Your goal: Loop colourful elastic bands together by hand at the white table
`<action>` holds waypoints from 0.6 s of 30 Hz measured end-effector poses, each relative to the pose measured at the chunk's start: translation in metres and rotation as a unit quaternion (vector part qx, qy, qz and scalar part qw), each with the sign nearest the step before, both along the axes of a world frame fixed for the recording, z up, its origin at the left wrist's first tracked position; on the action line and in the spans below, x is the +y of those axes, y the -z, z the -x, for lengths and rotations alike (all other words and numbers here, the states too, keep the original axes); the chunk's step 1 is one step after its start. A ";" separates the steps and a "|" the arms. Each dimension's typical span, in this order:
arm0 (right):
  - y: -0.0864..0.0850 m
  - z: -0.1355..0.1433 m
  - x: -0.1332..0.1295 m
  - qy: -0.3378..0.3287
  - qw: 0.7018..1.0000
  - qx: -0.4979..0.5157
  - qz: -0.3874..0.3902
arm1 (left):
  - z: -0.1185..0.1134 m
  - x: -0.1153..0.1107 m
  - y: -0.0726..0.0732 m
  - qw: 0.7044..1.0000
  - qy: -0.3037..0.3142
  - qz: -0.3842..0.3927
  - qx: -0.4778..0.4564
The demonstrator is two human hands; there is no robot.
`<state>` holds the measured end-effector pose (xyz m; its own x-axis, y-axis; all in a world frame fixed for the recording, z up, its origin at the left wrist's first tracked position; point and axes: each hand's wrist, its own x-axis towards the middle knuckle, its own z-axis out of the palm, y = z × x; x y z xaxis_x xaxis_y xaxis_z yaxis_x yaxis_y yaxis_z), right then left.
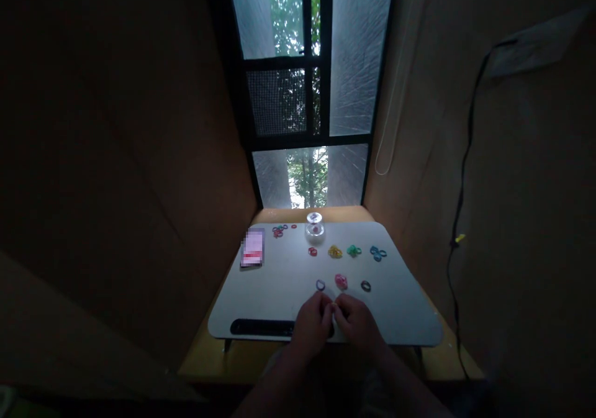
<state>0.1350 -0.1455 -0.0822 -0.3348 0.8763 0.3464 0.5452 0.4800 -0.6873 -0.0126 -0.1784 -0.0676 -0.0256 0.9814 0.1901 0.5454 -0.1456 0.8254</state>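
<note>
My left hand [313, 316] and my right hand [357, 318] meet over the front of a white lap table [279, 287]. Fingertips of both are pinched together around something small and pale, too small to name. Just beyond them lie a purple loop [320, 285] that looks like a hair tie, a pink pile of loops [341, 281] and a dark loop [365, 286]. Farther back, small piles are sorted by colour: red loops [312, 251], yellow loops [334, 251], green loops [354, 251] and blue loops [377, 253].
A clear lidded jar [315, 228] stands at the table's back edge. Mixed coloured loops [279, 231] lie back left, near a phone-like flat object [252, 248] with a blurred face. A black slot [261, 327] runs along the front edge. A black cable [460, 194] hangs at the right wall.
</note>
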 end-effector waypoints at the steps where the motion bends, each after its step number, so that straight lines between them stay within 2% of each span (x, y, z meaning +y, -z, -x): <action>1: 0.000 0.000 0.000 0.000 1.000 0.001 -0.001 | 0.000 0.000 0.000 1.000 -0.001 0.000 -0.002; 8: -0.003 0.000 -0.002 0.003 1.000 0.011 -0.002 | -0.002 0.001 -0.001 1.000 -0.009 0.001 -0.012; 18: 0.001 -0.001 0.000 0.003 1.000 0.011 0.004 | 0.002 0.003 0.002 1.000 0.022 0.001 -0.018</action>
<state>0.1358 -0.1458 -0.0830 -0.3213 0.8812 0.3468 0.5327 0.4709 -0.7032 -0.0143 -0.1759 -0.0695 0.0117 0.9822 0.1872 0.5085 -0.1671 0.8447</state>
